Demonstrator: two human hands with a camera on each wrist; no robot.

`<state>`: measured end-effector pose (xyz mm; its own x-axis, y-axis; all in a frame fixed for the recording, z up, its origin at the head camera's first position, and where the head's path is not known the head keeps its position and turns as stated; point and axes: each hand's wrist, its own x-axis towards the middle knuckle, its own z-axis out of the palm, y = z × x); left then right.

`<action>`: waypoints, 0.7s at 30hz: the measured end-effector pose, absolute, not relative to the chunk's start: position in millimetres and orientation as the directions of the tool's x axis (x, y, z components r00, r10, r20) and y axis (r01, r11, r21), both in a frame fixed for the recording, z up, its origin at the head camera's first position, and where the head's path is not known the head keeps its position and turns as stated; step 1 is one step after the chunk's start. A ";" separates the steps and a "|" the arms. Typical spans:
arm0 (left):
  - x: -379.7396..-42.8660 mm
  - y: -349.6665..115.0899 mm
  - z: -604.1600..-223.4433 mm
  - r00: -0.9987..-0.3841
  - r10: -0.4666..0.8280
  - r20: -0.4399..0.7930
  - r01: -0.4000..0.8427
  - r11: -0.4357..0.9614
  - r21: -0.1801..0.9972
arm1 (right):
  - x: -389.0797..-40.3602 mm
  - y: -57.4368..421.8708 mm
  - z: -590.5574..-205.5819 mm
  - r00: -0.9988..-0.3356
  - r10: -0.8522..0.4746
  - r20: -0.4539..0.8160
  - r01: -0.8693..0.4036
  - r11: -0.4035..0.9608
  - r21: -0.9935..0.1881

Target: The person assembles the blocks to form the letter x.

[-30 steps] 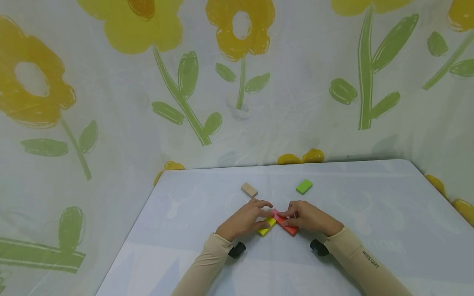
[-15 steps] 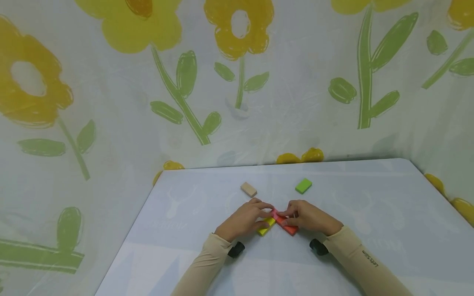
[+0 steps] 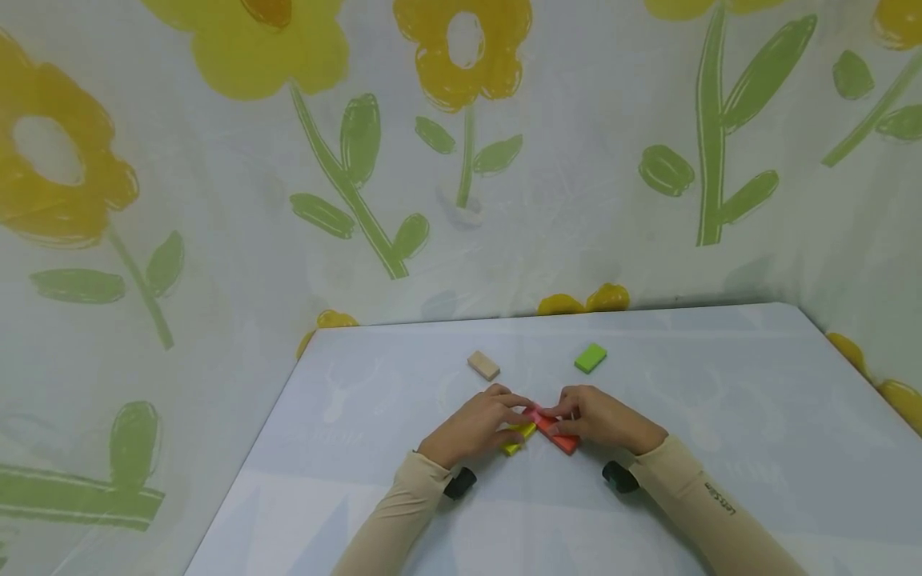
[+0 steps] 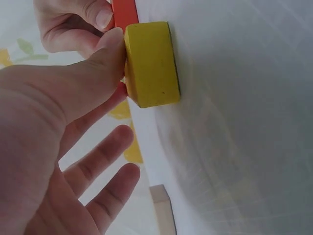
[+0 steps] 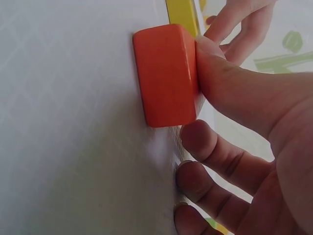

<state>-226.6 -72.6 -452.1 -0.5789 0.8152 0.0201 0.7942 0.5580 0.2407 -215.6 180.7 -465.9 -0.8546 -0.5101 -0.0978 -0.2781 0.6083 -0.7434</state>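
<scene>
Several flat, domino-like blocks lie on the table, their ends meeting between the two hands. My left hand (image 3: 471,428) pinches the yellow block (image 4: 154,63), its thumb on the block's upper face and the other fingers spread beyond it. My right hand (image 3: 612,420) pinches the red block (image 5: 164,76), thumb on its upper face. Both blocks slant toward each other in the head view, like an inverted V. At the point where they meet is a pink block (image 3: 534,414), partly covered by fingertips of both hands.
A beige wooden block (image 3: 483,365) lies beyond the left hand, and a light green block (image 3: 591,358) beyond the right. The white table (image 3: 720,384) ends at a curtain with printed flowers (image 3: 576,200). Each wrist carries a black camera (image 3: 621,477).
The left fingertips have come slightly to the right, onto the pink block. The right hand stays at the red block with little movement. The head view has tilted slightly.
</scene>
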 end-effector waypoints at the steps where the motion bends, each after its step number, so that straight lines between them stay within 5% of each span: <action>1: -226.7 -72.8 -452.3 -0.581 0.814 0.021 0.791 0.559 0.248 | -215.5 180.8 -465.8 -0.855 -0.510 -0.097 -0.278 0.608 -0.743; 21: -227.2 -72.7 -454.5 -0.587 0.809 0.032 0.792 0.567 0.226 | -213.2 177.6 -465.1 -0.864 -0.493 -0.101 -0.260 0.608 -0.750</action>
<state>-227.2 -72.7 -454.5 -0.5875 0.8086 0.0319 0.7923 0.5667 0.2259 -213.2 177.6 -465.1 -0.8640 -0.4934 -0.1007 -0.2598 0.6080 -0.7502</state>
